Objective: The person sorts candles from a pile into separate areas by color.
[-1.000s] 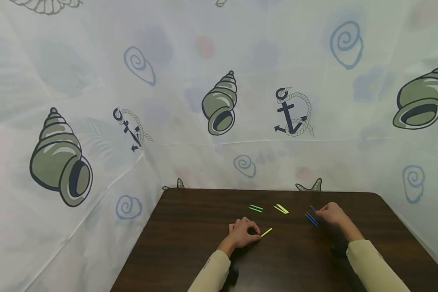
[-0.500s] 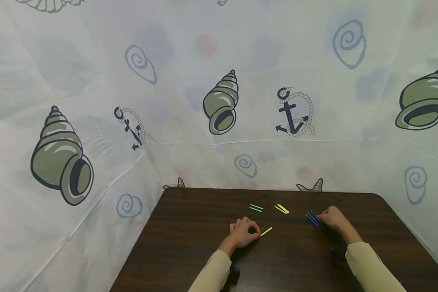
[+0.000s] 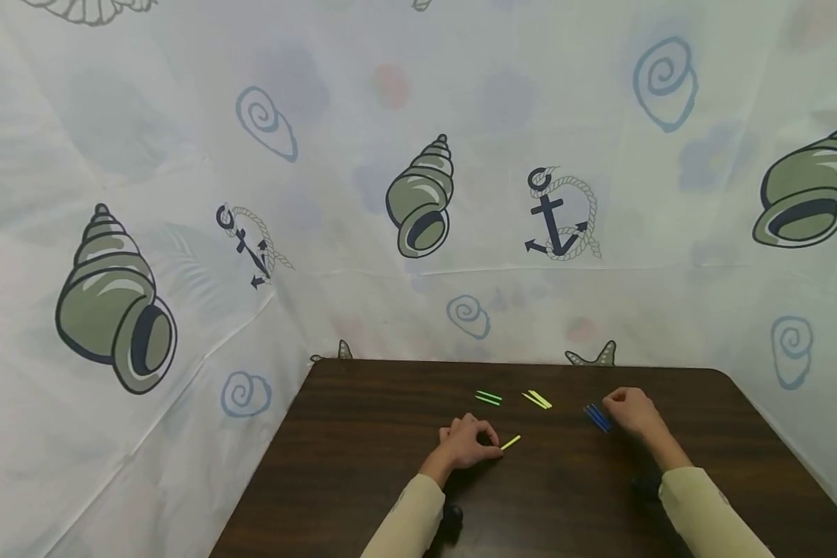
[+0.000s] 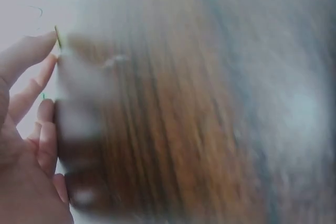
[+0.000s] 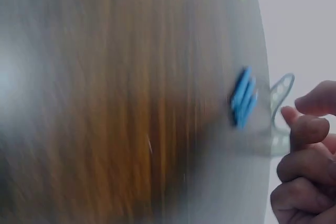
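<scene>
In the head view my left hand (image 3: pixel 466 444) hovers at the near end of a single yellow stick (image 3: pixel 511 442). In the left wrist view a gap shows between thumb and index finger, with the stick (image 4: pixel 58 38) by the thumb tip; whether they touch it is hard to tell. My right hand (image 3: pixel 635 411) is just right of a bunch of blue sticks (image 3: pixel 597 418), fingers loosely curled. The right wrist view shows nothing between thumb and index, and the blue sticks (image 5: pixel 243 98) lying side by side on the table, apart from the hand.
Two green sticks (image 3: pixel 488 397) and a small group of yellow sticks (image 3: pixel 537 399) lie further back on the dark wooden table (image 3: pixel 377 449). A pale cloth (image 3: pixel 335 194) printed with shells and anchors hangs behind the table and to its sides.
My right hand has laid a blue stick against the other blue ones and let go, drawing slightly back. The left hand has shifted slightly right along the yellow stick, which stays in place.
</scene>
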Demonstrator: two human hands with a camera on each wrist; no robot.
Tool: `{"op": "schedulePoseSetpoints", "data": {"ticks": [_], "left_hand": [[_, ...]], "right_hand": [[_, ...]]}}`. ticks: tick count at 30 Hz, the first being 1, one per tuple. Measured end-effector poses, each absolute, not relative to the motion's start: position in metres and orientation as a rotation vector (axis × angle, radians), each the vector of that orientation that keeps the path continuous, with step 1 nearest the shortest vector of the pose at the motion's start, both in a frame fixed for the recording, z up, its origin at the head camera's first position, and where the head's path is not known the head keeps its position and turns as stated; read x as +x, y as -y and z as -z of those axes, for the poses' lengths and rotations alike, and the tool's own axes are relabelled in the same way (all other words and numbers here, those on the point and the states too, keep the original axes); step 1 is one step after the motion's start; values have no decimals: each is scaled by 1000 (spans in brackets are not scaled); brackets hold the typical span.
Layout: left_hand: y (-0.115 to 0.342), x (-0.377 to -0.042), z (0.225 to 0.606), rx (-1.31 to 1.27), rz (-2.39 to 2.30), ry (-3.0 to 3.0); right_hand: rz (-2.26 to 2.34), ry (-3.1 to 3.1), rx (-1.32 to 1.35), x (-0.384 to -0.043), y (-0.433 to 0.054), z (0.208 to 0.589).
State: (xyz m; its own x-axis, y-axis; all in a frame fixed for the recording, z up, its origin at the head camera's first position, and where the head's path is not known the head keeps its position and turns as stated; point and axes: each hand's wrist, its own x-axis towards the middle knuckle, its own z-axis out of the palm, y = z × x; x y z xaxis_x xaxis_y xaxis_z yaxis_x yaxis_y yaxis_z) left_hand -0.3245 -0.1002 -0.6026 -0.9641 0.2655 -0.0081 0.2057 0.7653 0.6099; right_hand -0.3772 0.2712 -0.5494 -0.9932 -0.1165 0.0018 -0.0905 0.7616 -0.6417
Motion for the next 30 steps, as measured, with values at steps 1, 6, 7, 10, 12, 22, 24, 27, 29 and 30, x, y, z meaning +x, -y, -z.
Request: {"op": "schedulePoseSetpoints", "data": {"ticks": [1, 6, 7, 10, 12, 22, 24, 27, 29, 30], "left_hand": [[100, -324, 602, 372, -965, -2866], [97, -320, 599, 320, -973, -2891], [97, -319, 599, 316, -981, -2895], [94, -316, 598, 304, -982, -2900], [92, -314, 595, 310, -973, -2909], [89, -315, 595, 314, -943, -2923], [88, -318, 599, 316, -956, -2928], [88, -319, 603, 324, -973, -2944], [89, -319, 603, 324, -975, -2950], [89, -319, 603, 327, -976, -2952]], "right_hand": [[1075, -2926, -193, -375, -264, 549], [1101, -2922, -412, -359, -222, 554], [1096, -2899, -456, -355, -214, 555], [1070, -2825, -539, -345, -192, 557], [1057, -2811, -544, -340, -179, 557], [975, -2818, -594, -330, -136, 560], [936, -2824, -600, -330, -132, 561], [878, -2835, -610, -332, -127, 560], [844, -2843, -612, -333, -124, 559], [833, -2850, -611, -334, -123, 558]]}}
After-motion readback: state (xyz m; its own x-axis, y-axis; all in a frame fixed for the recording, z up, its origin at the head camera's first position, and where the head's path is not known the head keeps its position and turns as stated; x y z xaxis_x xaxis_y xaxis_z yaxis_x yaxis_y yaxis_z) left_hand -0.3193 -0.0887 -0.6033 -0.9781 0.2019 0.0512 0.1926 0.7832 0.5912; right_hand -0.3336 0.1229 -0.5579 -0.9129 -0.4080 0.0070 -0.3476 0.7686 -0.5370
